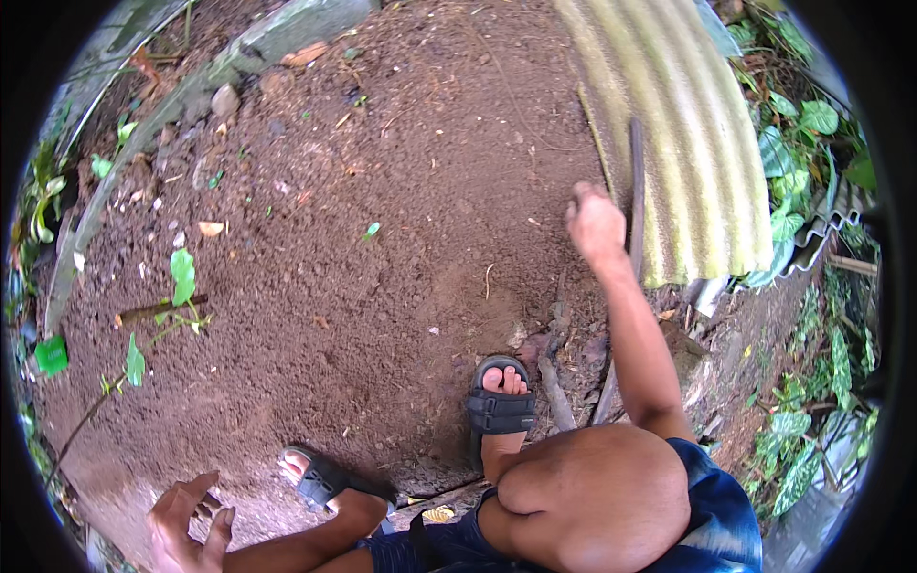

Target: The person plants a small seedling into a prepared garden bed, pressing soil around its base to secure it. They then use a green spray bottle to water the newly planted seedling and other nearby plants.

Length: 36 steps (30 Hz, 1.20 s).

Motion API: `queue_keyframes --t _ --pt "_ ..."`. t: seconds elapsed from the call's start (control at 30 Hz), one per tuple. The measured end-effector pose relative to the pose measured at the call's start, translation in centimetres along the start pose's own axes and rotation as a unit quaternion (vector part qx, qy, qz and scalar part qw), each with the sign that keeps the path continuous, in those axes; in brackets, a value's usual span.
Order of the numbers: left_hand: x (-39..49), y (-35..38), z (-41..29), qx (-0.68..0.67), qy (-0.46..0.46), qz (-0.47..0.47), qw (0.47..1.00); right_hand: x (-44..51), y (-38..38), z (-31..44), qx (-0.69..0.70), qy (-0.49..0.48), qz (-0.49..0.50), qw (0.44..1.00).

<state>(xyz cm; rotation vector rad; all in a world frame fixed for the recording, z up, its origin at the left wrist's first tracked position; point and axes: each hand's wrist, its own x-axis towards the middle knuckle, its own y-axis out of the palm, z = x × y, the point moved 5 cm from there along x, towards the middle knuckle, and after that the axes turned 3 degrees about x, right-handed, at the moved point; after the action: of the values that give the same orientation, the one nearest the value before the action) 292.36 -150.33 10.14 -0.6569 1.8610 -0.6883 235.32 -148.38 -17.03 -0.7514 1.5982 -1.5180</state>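
Note:
My right hand (596, 223) reaches forward over the soil, its fingers curled, close to the near left edge of a yellowish corrugated sheet (688, 157). A thin stick (593, 136) runs along that edge and meets the hand at the knuckles; whether the fingers grip it is hidden. Just right of the hand, a dark wooden stick (636, 179) lies partly over the sheet and passes under my wrist. My left hand (188, 526) hovers at the lower left with its fingers apart, holding nothing. Brown loose soil (372, 286) spreads between both hands.
Black sandals (501, 412) are on my feet, below the soil patch. Branches (555, 390) lie beside the right foot. A leafy vine (136, 358) and a short piece of wood (161, 308) are at left. A curved concrete border (236, 64) rims the far side; leafy plants (795, 458) grow at right.

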Motion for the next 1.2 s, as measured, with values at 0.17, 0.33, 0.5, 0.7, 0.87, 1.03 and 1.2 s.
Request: queue_keyframes --t 0.17,0.33,0.5,0.7,0.87,1.03,1.2 --pt "-1.3 -0.8 -1.8 0.077 0.006 -0.142 0.987 -1.2 4.2 4.5 0.177 0.047 0.154 0.971" --pt "1.3 -1.1 -2.8 0.016 0.006 -0.098 0.995 -7.6 6.1 12.7 0.232 0.059 0.008 0.971" --pt "2.9 -0.3 -2.9 0.142 0.073 -0.068 0.985 -8.9 7.0 13.3 0.234 0.010 0.144 0.961" --pt "1.8 -0.1 -3.6 0.169 0.143 -0.107 0.969 -10.0 8.0 16.2 0.166 -0.070 0.051 0.982" --pt "2.0 -0.4 -3.7 0.136 0.078 -0.090 0.984 -10.1 6.8 16.0 0.165 -0.143 0.050 0.975" --pt "0.9 0.1 -3.0 0.099 0.001 -0.008 0.995 -7.0 4.9 16.6 0.280 -0.070 0.260 0.922" --pt "-0.1 -0.1 -2.2 0.112 0.012 -0.067 0.991 -5.1 0.4 18.4 0.418 -0.093 0.186 0.884"
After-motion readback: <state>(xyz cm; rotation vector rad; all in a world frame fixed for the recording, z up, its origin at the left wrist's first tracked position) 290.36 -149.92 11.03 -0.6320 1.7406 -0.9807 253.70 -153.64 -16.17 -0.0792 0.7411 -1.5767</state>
